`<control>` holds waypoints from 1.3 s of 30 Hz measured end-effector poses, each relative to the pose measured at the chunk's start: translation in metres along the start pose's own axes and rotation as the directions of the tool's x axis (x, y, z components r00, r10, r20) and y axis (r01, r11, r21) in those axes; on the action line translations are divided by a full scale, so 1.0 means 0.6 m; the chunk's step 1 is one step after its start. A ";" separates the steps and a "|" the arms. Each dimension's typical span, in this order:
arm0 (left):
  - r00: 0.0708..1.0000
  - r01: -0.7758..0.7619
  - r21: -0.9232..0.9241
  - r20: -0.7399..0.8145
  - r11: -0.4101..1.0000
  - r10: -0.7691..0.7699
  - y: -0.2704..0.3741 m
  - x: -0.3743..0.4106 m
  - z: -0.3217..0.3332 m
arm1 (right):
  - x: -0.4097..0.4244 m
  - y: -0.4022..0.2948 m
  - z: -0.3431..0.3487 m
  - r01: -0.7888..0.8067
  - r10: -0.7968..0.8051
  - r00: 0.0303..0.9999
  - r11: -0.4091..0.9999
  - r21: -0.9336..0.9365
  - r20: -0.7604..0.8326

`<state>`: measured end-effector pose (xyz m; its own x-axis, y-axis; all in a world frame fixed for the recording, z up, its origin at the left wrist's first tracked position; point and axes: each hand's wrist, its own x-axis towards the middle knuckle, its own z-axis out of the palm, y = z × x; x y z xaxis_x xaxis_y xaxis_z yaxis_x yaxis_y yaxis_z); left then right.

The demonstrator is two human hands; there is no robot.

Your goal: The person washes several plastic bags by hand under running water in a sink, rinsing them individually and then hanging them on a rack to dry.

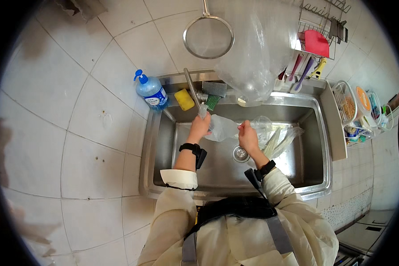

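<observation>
Over a stainless steel sink (pixel 212 169) both my hands grip a clear plastic bag (pixel 222 128) stretched between them. My left hand (pixel 199 128) is closed around one end, and a crumpled tip pokes out above the fist, close to the flexible metal faucet hose (pixel 191 84). On the right, my right hand (pixel 248 136) pinches the other side, just above the drain strainer (pixel 241 153). More clear plastic, with pale green stalks (pixel 275 141) that look wrapped in it, lies in the basin beyond my right hand.
Along the back rim stand a blue pump bottle (pixel 153 93), a yellow sponge (pixel 184 99), a grey scouring pad (pixel 214 89) and a green one (pixel 213 102). A large clear plastic bag (pixel 252 60) hangs beside a strainer (pixel 208 37). White wire baskets (pixel 345 103) sit at right.
</observation>
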<state>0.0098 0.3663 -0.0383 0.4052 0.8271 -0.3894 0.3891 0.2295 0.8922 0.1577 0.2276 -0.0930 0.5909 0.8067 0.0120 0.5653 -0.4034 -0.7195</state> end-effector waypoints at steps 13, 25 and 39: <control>0.997 -0.050 0.055 -0.052 0.997 0.053 0.018 -0.044 0.007 | -0.007 -0.006 -0.012 0.079 -0.078 0.994 0.997 0.015 -0.072; 0.993 -0.121 0.501 0.059 0.857 0.106 -0.003 0.020 -0.026 | 0.015 -0.114 -0.190 0.189 -0.162 0.982 0.907 0.375 -0.101; 0.997 0.004 0.498 0.061 0.867 -0.040 0.036 -0.023 -0.022 | -0.082 -0.067 -0.371 0.099 -0.013 0.985 0.864 0.494 -0.174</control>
<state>0.0016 0.3667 -0.0106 0.4391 0.7842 -0.4384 0.7510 -0.0525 0.6582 0.2338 0.1078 0.0897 0.6744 0.7245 0.1423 0.2625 -0.0551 -0.9634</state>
